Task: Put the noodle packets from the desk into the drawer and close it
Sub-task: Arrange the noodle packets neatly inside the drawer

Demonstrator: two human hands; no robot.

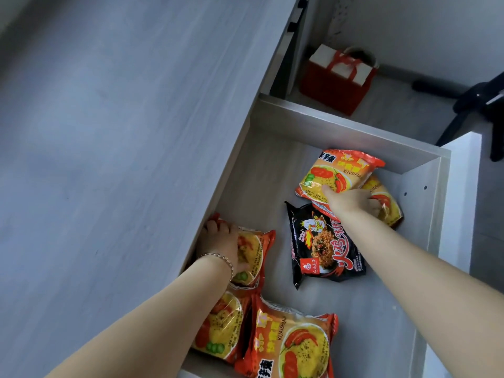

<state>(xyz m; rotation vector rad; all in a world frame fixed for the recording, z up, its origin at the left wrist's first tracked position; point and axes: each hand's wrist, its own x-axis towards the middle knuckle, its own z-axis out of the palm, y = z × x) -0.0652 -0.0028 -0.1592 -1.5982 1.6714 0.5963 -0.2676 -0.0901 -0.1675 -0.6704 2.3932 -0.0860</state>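
Observation:
The wooden drawer [335,129] stands pulled out below the grey desk top [122,132]. Several noodle packets lie inside it. My right hand [349,200] grips an orange packet [335,173] near the drawer's far right corner, partly over another orange packet [387,203]. A black packet [324,246] lies flat in the middle. My left hand [223,244], with a bracelet on the wrist, holds an orange packet [253,255] against the drawer's left side, under the desk edge. Two more orange packets [223,328] [297,347] lie at the near end.
A red gift bag [338,80] stands on the floor beyond the drawer. A black chair base [474,105] sits at the right. The drawer's white front panel [458,203] runs along the right side.

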